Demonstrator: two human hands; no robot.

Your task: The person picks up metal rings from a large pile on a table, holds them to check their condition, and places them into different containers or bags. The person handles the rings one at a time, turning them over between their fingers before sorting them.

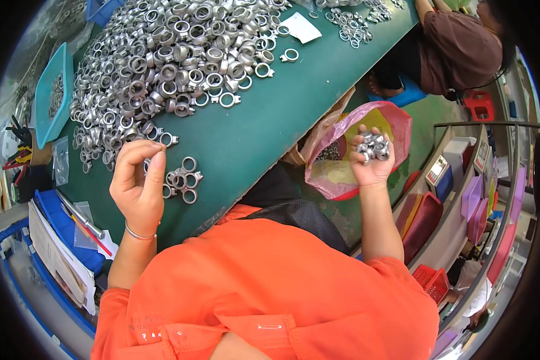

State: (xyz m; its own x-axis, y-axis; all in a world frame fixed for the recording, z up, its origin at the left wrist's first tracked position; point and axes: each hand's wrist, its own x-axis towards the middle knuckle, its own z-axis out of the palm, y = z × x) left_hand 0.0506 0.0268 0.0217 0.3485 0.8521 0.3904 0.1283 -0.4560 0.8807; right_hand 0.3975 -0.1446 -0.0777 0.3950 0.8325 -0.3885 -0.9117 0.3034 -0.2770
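My left hand [137,183], wearing a bracelet at the wrist, is over the green table with thumb and fingertips pinched together. Whatever the pinch holds, if anything, is hidden. Close beside it lies a small cluster of silver metal rings with lugs [189,180]. A big heap of similar metal rings [180,60] spreads just beyond. On the right, my right hand [373,168] is palm up with fingers curled around a handful of small silver metal parts [374,147]. It is above a pink and yellow woven sack [396,129], in which more metal parts [330,151] show.
The green table's [270,120] edge runs diagonally. A turquoise tray [55,99] stands at far left, near tools [21,153] and a blue tray [72,231]. A white paper slip [301,27] lies beyond the heap. Another person [459,51] sits far right; shelves with bins [423,225] stand right.
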